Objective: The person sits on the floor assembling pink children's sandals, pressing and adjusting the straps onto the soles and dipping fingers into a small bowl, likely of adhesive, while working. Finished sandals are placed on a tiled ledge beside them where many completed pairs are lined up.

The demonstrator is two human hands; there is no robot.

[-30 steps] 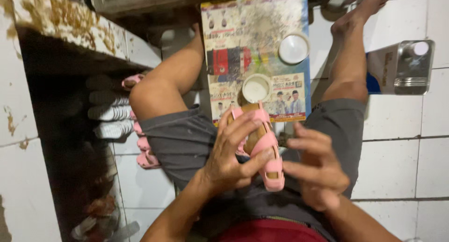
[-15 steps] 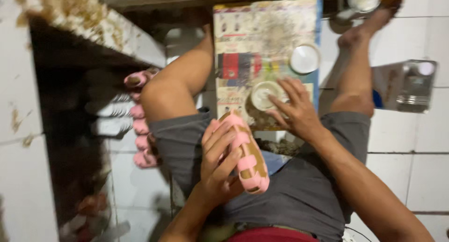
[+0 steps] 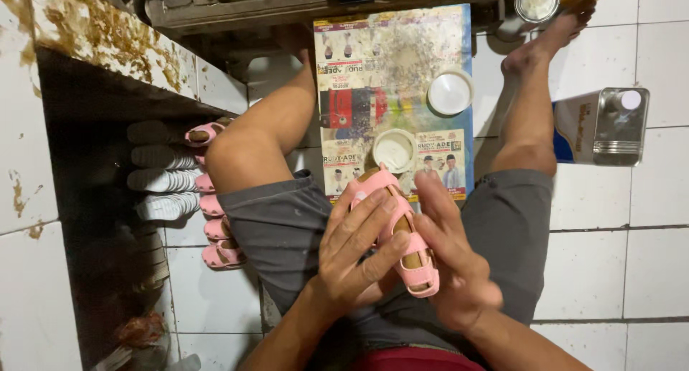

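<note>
At the lower centre of the frame, over the person's lap, the left hand is gripping a small pink sandal around its middle while the right hand is pressing open fingers against its side. It looks light, with soft, bendable straps and a stiffer sole, best gripped by the sole edges.

A small sandal sat at the centre of the frame between the hands, the left hand on its left side and the right hand on its right. Just above it an open tub and a round lid rested on a printed sheet spread on the floor between the legs. A metal can lay at right, and a row of sandals at left.
</note>
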